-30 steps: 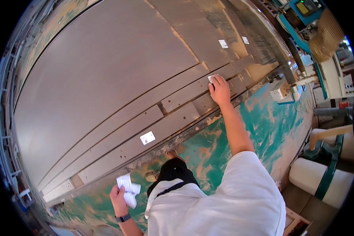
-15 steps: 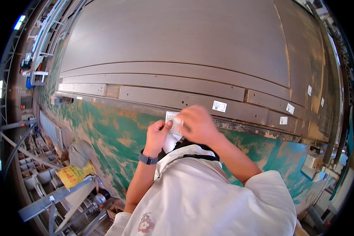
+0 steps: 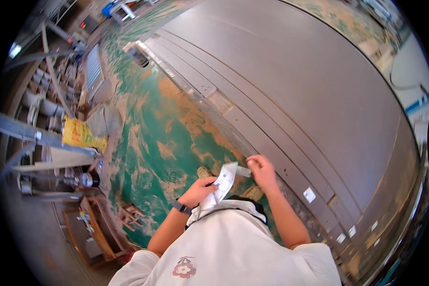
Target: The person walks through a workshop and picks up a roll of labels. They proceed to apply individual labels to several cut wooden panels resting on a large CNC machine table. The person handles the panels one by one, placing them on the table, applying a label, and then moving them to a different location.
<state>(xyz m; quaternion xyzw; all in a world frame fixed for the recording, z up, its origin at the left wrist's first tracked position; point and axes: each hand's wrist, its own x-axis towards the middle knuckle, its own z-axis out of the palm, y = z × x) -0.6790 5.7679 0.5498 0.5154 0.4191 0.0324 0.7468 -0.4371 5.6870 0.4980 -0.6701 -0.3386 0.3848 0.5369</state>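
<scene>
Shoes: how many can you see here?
2: the left shoe above the left hand, the right shoe below the right hand in the picture. Both are partly hidden.

Quick tally from where I'm standing: one person, two hands, left point(image 3: 200, 191) and right point(image 3: 263, 175). One strip of white labels point(image 3: 225, 181) in the left. One wristwatch point(image 3: 181, 207). Two shoes point(image 3: 204, 172). One white shirt point(image 3: 233, 248), one printed flower point(image 3: 184, 269) on it. One big brown panel point(image 3: 310, 86); narrow boards point(image 3: 267, 150) beside it, at least three, though the far ends blur together so that may be low. Five white labels point(image 3: 309, 194) stuck near the close end. Two sacks: one yellow point(image 3: 82, 134), one grey point(image 3: 105, 120). One small wooden stool point(image 3: 131, 215). One open wooden box point(image 3: 97, 229).
</scene>
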